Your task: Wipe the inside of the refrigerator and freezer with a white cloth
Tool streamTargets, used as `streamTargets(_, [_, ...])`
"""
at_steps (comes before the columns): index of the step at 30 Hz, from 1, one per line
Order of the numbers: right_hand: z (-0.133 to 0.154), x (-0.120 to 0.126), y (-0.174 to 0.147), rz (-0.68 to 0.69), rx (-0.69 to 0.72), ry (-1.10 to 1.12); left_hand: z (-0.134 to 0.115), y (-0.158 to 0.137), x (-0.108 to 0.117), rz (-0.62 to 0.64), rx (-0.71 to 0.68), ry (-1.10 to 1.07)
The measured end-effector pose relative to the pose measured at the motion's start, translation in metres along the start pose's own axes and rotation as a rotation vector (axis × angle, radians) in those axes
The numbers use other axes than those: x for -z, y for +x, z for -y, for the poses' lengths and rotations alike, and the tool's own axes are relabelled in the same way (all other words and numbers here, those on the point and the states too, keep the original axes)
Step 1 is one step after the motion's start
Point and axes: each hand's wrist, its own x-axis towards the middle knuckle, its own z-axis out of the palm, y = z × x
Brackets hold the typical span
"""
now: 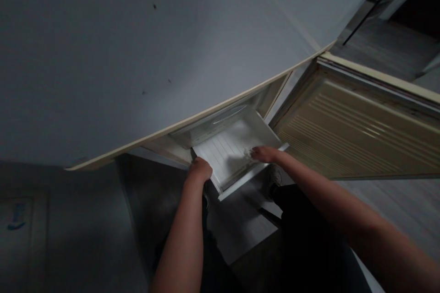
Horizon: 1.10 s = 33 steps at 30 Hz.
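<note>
A white drawer with a ribbed bottom is pulled partway out of a fridge-like cabinet's lower opening. My left hand is closed around the drawer's left side wall, with its fingertips mostly hidden. Inside the drawer, near its front right, my right hand is closed on a small crumpled white wad; dim light and blur hide whether it is cloth or paper. The wad appears close to the drawer bottom.
The cabinet's ribbed door stands swung out at the right. A pale upper panel fills the area above the drawer. My shoes and dark-clad legs are below, on the floor. A blue mark shows on a surface at lower left.
</note>
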Motion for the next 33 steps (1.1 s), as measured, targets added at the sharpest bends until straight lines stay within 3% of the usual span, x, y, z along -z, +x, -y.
streamTargets(1, [0.021,-0.015,-0.007,-0.038,-0.004,0.033,0.000,-0.001,0.001,0.015,0.010,0.008])
streamTargets(2, [0.045,-0.034,-0.014,-0.161,-0.004,0.132,0.000,-0.002,0.001,0.026,0.015,0.013])
streamTargets(4, [0.096,-0.078,-0.024,-0.351,0.171,0.233,-0.001,-0.003,0.001,0.037,0.015,0.019])
streamTargets(6, [0.140,-0.121,-0.027,-0.464,0.342,0.197,-0.002,-0.004,0.001,0.043,0.016,0.023])
streamTargets(8, [0.164,-0.152,-0.023,-0.524,0.450,0.141,-0.002,-0.005,0.001,0.040,0.011,0.029])
streamTargets(11, [0.160,-0.171,-0.014,-0.590,0.495,0.072,-0.002,-0.009,0.003,0.030,-0.006,0.043])
streamTargets(17, [0.097,-0.153,-0.017,-0.641,0.529,0.124,-0.003,-0.012,0.005,0.027,0.018,0.064])
streamTargets(20, [0.052,-0.145,-0.021,-0.734,0.346,0.185,-0.004,-0.012,0.006,0.028,0.028,0.082])
streamTargets(24, [-0.024,-0.138,-0.029,-1.042,-0.160,0.395,-0.007,-0.015,0.015,0.015,0.029,0.126])
streamTargets(27, [-0.056,-0.132,-0.031,-1.207,-0.536,0.758,-0.018,-0.031,0.019,-0.027,0.024,0.169])
streamTargets(30, [-0.039,-0.133,-0.024,-1.164,-0.716,1.114,-0.042,-0.062,0.004,-0.133,-0.073,0.203])
streamTargets(32, [-0.007,-0.140,-0.017,-1.096,-0.695,1.262,-0.059,-0.083,-0.014,-0.197,-0.321,0.254])
streamTargets(33, [0.010,-0.145,-0.013,-1.059,-0.677,1.339,-0.066,-0.091,-0.023,-0.149,-0.452,0.298])
